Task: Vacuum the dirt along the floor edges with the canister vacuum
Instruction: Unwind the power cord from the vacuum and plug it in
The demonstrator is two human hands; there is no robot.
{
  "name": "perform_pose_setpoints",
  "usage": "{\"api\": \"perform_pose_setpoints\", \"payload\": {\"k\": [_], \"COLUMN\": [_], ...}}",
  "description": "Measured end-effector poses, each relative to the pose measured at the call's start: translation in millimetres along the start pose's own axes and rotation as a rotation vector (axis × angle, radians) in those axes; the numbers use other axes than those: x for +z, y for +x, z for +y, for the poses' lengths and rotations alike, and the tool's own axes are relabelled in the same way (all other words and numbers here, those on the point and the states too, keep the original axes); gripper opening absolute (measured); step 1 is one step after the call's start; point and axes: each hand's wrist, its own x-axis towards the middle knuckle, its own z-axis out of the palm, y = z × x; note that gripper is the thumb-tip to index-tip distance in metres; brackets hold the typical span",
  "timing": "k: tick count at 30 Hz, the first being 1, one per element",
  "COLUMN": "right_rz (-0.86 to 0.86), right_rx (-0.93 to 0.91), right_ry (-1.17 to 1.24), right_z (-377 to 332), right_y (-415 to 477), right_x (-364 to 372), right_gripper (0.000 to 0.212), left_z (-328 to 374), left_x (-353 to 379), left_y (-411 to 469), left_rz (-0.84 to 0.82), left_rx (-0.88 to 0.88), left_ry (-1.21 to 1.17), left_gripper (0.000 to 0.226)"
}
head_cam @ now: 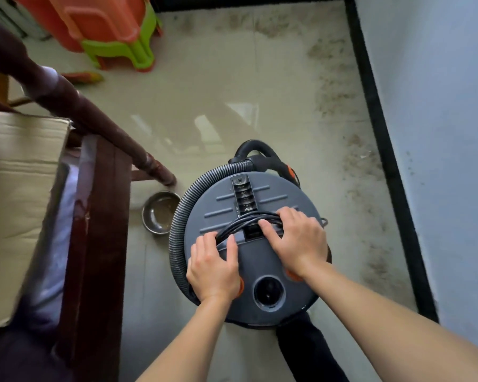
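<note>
Along the black skirting (381, 139) right of the canister vacuum (260, 260), a band of dirt (340, 86), not yet reached. Left of the vacuum, wooden furniture (94, 216), narrowing the passage. Vacuum mid-floor, hose (177, 224) looped round its left side, stowed. Just left of it, a steel bowl (160, 213) in the way. On its lid, the coiled power cord (246, 218), left hand (214, 263) and right hand (295, 238) both gripping it, probably for unwinding.

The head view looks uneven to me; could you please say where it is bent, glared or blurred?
Head view: the wide lens bends the black skirting and wall into curves; pale glare patches lie on the floor beyond the vacuum; the cardboard box at the left edge is smeared; the left hand, right hand and cord are fairly sharp.
</note>
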Motion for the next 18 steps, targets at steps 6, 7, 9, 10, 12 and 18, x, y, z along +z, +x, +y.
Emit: {"api": "perform_pose_setpoints", "payload": {"k": [6,7,9,10,12,18], "right_rz": [0.057,0.064,0.069,0.062,0.044,0.011], "right_rx": [0.063,0.063,0.061,0.058,0.048,0.011], "right_ry": [0.004,0.006,0.014,0.02,0.027,0.029], "right_z": [-25,-29,-37,-41,-47,-59], "right_y": [-77,-91,-118,-132,-161,-239], "right_x": [16,20,25,28,32,44], "right_gripper": [0.058,0.058,0.057,0.057,0.057,0.053], "left_z": [-55,-63,-80,-89,-107,-146], "left_x": [-18,-23,-32,-36,-45,-66], "left_y": [-48,-57,-79,-91,-116,-192], "left_rz": [-0.04,-0.043,-0.046,-0.049,-0.057,-0.022], "left_rx": [0.035,0.037,0.046,0.045,0.041,0.041], "left_ry": [0.021,0.024,0.028,0.03,0.034,0.017], "left_gripper": [0.026,0.026,0.027,0.027,0.027,0.048]}}
